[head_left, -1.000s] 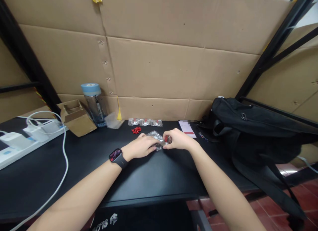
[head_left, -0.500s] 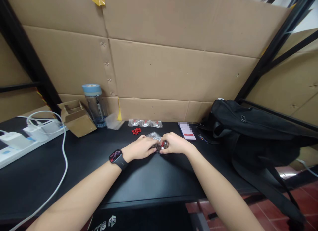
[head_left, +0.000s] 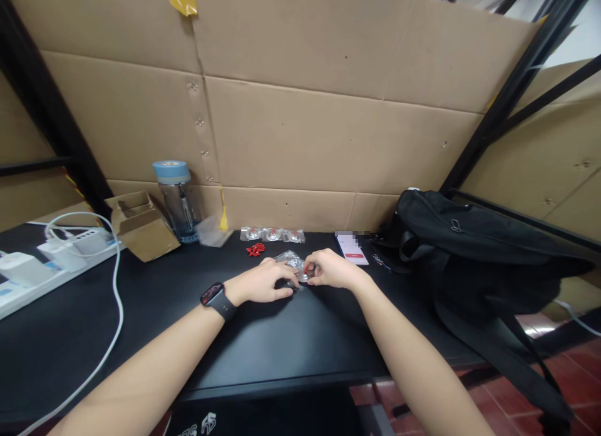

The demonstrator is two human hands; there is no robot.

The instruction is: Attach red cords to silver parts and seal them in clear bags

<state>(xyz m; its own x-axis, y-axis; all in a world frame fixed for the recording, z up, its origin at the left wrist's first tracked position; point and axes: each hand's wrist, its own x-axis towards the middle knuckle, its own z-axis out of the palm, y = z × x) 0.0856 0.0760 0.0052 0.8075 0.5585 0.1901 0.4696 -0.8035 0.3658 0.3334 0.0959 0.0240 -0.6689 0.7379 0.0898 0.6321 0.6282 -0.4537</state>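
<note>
My left hand (head_left: 263,282), a smartwatch (head_left: 213,294) on its wrist, lies with bent fingers over a crinkled clear plastic bag (head_left: 290,258) on the black table. Thumb and fingers hold the bag's near edge. Just right of it, my right hand (head_left: 332,270) is closed in a pinch on a small red strip (head_left: 306,270) at the bag's opening. A round silvery item shows beneath those fingertips, partly hidden. Behind the hands lie a small heap of red strips (head_left: 256,249) and a row of three clear packets (head_left: 273,234), each with a round silvery item and some red inside.
A phone (head_left: 352,248) lies behind my right hand, with a black backpack (head_left: 460,236) to the right. On the left are a bottle (head_left: 176,204), an open cardboard box (head_left: 145,229), a clear plastic sheet (head_left: 212,231) and a power strip (head_left: 61,267) with a white cable.
My hands have moved slightly apart, the left one a little to the left and nearer. More of the bag and of the silvery item now shows between them.
</note>
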